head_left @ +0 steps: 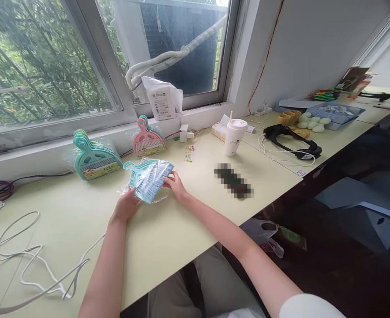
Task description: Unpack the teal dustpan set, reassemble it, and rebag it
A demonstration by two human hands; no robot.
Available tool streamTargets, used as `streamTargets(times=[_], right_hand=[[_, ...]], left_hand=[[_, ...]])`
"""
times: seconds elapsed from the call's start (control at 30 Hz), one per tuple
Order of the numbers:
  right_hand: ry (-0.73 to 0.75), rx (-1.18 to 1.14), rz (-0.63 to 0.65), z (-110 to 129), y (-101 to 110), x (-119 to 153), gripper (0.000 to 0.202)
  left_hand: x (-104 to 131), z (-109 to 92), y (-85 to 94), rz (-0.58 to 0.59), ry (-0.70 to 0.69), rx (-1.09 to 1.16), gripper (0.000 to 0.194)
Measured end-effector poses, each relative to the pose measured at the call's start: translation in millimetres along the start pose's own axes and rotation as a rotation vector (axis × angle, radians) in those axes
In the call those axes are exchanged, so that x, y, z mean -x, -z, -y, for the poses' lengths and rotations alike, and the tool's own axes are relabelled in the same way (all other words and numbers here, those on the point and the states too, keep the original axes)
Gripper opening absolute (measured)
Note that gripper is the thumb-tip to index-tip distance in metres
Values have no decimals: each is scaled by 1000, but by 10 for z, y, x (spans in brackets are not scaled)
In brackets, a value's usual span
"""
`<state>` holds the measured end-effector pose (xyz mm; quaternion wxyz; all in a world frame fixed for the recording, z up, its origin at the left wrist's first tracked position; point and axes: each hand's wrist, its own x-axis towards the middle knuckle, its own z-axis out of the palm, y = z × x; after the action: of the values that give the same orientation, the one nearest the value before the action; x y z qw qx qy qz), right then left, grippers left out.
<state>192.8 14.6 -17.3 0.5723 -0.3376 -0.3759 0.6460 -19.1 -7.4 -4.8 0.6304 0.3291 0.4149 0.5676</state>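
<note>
Between my two hands is a small teal dustpan and brush set (pixel 151 176) in clear plastic wrap, tilted above the table, its blue bristles facing me. My left hand (pixel 126 206) grips its lower left edge, and part of the fingers is hidden behind it. At the right edge, my right hand (pixel 176 185) pinches the wrapped set with thumb and fingers. Behind it, a stack of pink dustpan sets (pixel 147 138) leans by the window ledge. Another stack of teal dustpan sets (pixel 97 157) stands to the left. A printed label card (pixel 189 153) lies flat beyond my right hand.
A white paper cup with a straw (pixel 235 138) and a blurred dark object (pixel 234 180) are right of my hands. Further right lies a black headset (pixel 292 141) with a cable. White cables (pixel 32 254) loop across the table (pixel 155 256) at left.
</note>
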Motion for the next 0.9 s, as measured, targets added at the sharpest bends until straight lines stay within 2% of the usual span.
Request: streamTargets(times=[0.13,0.27,0.37,0.5,0.63,0.73,0.8,0.87,0.9], right_hand=[[-84,-2,33,44,-13,-14,32],[-73,15,55,31,-17,-4,42],[-72,36,10,30,3,1,48],[-64,89,33,39,42,-27,47],[-80,129,27,36,80,-77,43],[-98,133,40,56,129,-112,44],[-100,123,31,85,173,-134,43],[-89,100,0,119,219,-154,40],[-81,85,-17,133,240,-162,38]], left_hand=[[-15,4,11,25,-42,-74,48],[-28,-6,37,62,-92,-118,53],[-78,20,89,1,-130,-105,47],[-145,63,146,-97,-170,-121,38],[-163,61,151,-226,-207,-125,31],[-197,5,261,-321,-301,-79,24],[-223,-68,419,-495,-383,-81,23],[-212,-164,590,-730,-449,-160,23],[-183,-214,652,-768,-474,-234,25]])
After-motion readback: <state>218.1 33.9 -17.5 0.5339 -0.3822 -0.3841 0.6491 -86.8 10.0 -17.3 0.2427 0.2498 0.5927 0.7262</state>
